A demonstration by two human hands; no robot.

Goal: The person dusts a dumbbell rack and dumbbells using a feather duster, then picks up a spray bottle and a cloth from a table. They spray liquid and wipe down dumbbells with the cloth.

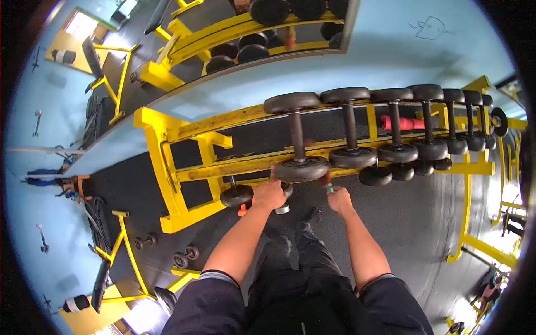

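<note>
Dumbbell, bare rails leftward; left hand half-curled at dumbbell edge; right hand closed round tool.

We are seeing a black dumbbell, its two thick, round ends joining at a straight, dark bar. It is resting across the yellow rack, lying at the left end of the upper row in view, with its far end sitting by the upper rail and its near end by the lower one. We are holding a slim tool in the right hand; it is showing reddish brown and green and is tilting up toward the near end's rim, its tip looking too blurred to identify.
</note>
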